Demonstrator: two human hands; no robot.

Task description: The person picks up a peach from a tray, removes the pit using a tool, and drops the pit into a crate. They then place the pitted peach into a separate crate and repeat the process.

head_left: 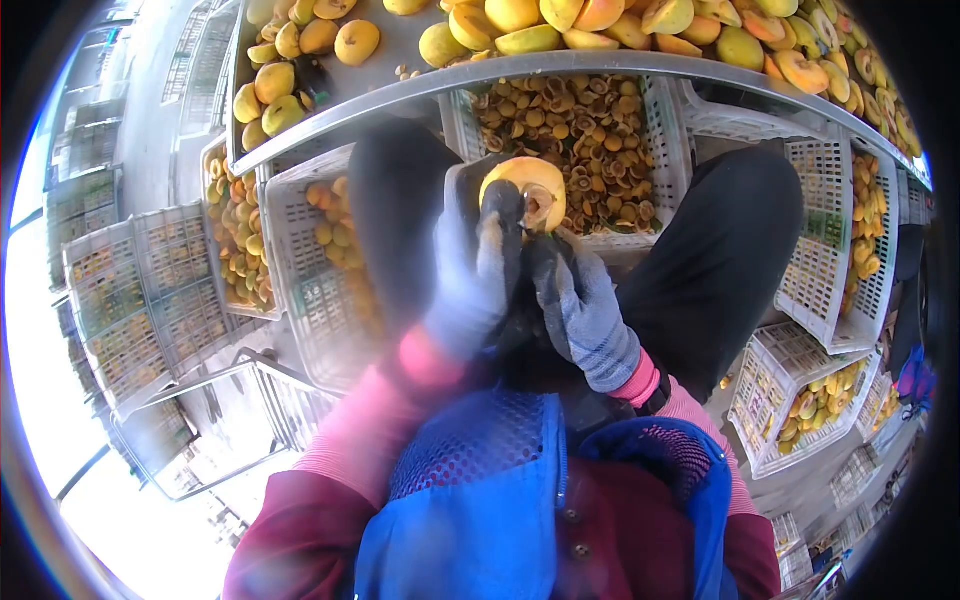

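A halved yellow-orange fruit (pixel 525 180) is raised over my lap, its hollowed brown centre showing. My left hand (pixel 472 265), in a grey glove with dark fingertips, grips the fruit with the thumb across its front. Just below and to the right, my right hand (pixel 583 310), gloved the same way, has its fingers bent close to the fruit's lower edge. Whatever those fingers hold is too hidden to name. Behind the fruit, a white crate (pixel 668 140) holds many small brown-orange pieces.
A metal table (pixel 385 90) with a raised rim carries many fruit halves across the top. Crates of fruit stand at left (pixel 300 255) and right (pixel 818 265), with another at lower right (pixel 765 400). A metal frame (pixel 215 375) is at lower left.
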